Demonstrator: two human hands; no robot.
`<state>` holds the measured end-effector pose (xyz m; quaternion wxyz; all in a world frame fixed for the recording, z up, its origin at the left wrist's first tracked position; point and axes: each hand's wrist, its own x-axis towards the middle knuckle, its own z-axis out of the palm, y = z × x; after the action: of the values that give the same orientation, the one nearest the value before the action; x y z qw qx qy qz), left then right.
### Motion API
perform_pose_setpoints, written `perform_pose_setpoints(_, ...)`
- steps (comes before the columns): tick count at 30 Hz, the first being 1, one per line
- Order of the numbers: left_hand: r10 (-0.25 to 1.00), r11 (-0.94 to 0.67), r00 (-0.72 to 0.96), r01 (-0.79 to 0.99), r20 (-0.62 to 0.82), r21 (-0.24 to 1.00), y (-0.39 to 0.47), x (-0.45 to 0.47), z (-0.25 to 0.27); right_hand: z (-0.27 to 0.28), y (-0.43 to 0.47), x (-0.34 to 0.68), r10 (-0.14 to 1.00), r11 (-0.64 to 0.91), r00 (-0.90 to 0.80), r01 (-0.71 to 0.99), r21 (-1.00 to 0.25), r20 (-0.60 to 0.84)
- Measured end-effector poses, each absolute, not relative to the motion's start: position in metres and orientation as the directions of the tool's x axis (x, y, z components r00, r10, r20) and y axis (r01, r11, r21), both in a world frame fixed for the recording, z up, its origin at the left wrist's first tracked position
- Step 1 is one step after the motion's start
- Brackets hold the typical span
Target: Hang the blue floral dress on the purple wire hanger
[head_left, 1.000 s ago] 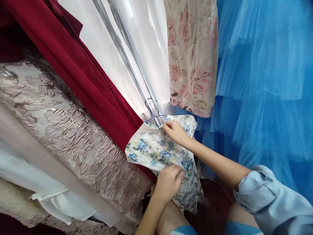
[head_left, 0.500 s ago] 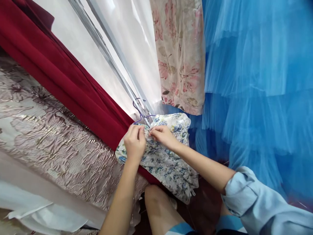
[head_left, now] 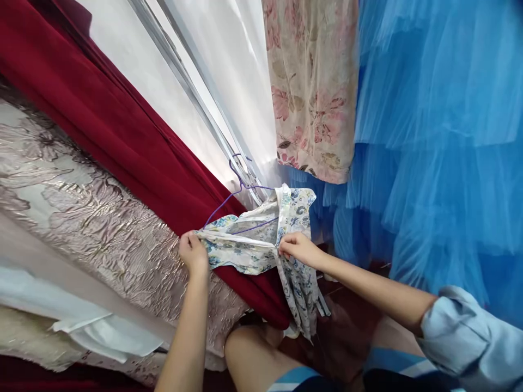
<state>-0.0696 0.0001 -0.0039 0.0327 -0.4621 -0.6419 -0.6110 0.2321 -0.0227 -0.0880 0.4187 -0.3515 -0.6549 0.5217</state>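
A floral blouse (head_left: 241, 261), white with blue and yellow flowers, hangs on a thin purple hanger (head_left: 223, 204). Its front is spread apart, so the inside and the hanger's lower bar show. My left hand (head_left: 194, 253) pinches the cloth edge at the left end. With closed fingers, my right hand (head_left: 300, 249) grips the other front edge near the middle. The hanger's hook lies against a pale metal pole (head_left: 220, 128).
Dark red fabric (head_left: 134, 141) and a pinkish embossed floral cloth (head_left: 106, 234) hang on the left. Behind are white fabric (head_left: 232, 60) and a beige floral garment (head_left: 312, 103). A tiered blue tulle skirt (head_left: 441, 141) fills the right. My bent knee (head_left: 257, 354) is below.
My hands have moved apart, the left one leftward and the right one right and down. The blouse's front has been pulled open, exposing the hanger.
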Motion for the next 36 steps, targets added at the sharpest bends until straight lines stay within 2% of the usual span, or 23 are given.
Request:
perform_pose_setpoints(6,0.767,-0.173,-0.531,0.370,0.360,0.913,-0.009,-0.055,-0.063,-0.101,-0.023,0.248,0.865,0.269,-0.492,0.284,-0.920,0.101)
perform_pose_setpoints(10,0.935,-0.093,-0.307,0.273,0.178,0.958,-0.033,-0.041,-0.086,-0.112,-0.024,0.255,0.879,0.313,-0.473,0.478,-0.821,0.060)
perform_pose_setpoints(12,0.979,-0.055,-0.174,0.257,0.102,0.965,-0.046,-0.026,-0.092,-0.120,-0.028,0.255,0.880,0.324,-0.473,0.557,-0.764,0.029)
perform_pose_setpoints(14,0.991,-0.077,-0.082,0.259,0.101,0.963,-0.057,-0.006,-0.091,-0.125,-0.034,0.254,0.874,0.337,-0.485,0.606,-0.721,0.001)
perform_pose_setpoints(16,0.983,-0.174,-0.011,0.308,0.186,0.935,-0.065,0.018,-0.081,-0.125,-0.040,0.253,0.862,0.368,-0.506,0.620,-0.693,0.005)
perform_pose_setpoints(18,0.950,-0.309,0.085,0.385,0.300,0.870,-0.071,0.044,-0.065,-0.117,-0.047,0.252,0.808,0.435,-0.586,0.525,-0.731,0.059)
perform_pose_setpoints(19,0.928,-0.372,0.137,0.418,0.347,0.829,-0.073,0.056,-0.056,-0.111,-0.050,0.251,0.749,0.449,-0.658,0.422,-0.787,0.075)
perform_pose_setpoints(20,0.906,-0.422,0.185,0.440,0.380,0.792,-0.074,0.067,-0.048,-0.104,-0.054,0.250,0.676,0.420,-0.732,0.293,-0.859,0.081)
perform_pose_setpoints(22,0.878,-0.478,0.248,0.455,0.409,0.751,-0.075,0.084,-0.036,-0.092,-0.060,0.250,0.588,0.206,-0.804,0.050,-0.977,0.083)
perform_pose_setpoints(23,0.876,-0.482,0.262,0.442,0.405,0.756,-0.075,0.089,-0.034,-0.086,-0.063,0.250,0.607,0.064,-0.792,-0.032,-0.997,0.064)
perform_pose_setpoints(25,0.887,-0.446,0.300,0.363,0.351,0.818,-0.075,0.093,-0.039,-0.076,-0.066,0.255,0.715,-0.163,-0.699,-0.165,-0.973,-0.002)
perform_pose_setpoints(28,0.891,-0.259,0.432,0.228,0.140,0.939,-0.081,0.087,-0.064,-0.064,-0.062,0.273,0.804,-0.309,-0.589,-0.291,-0.905,-0.085)
perform_pose_setpoints(30,0.852,-0.083,0.519,0.257,-0.065,0.963,-0.089,0.077,-0.084,-0.055,-0.054,0.290,0.862,-0.279,-0.499,-0.316,-0.907,-0.092)
perform_pose_setpoints(32,0.826,-0.002,0.529,0.347,-0.194,0.938,-0.098,0.063,-0.099,-0.045,-0.044,0.308,0.921,-0.177,-0.387,-0.301,-0.937,-0.049)
perform_pose_setpoints(34,0.850,-0.029,0.490,0.409,-0.192,0.912,-0.103,0.042,-0.102,-0.036,-0.035,0.321,0.946,-0.064,-0.322,-0.268,-0.961,0.027)
perform_pose_setpoints(36,0.894,-0.082,0.429,0.443,-0.131,0.893,-0.103,0.014,-0.094,-0.027,-0.027,0.327,0.942,0.034,-0.319,-0.211,-0.977,0.102)
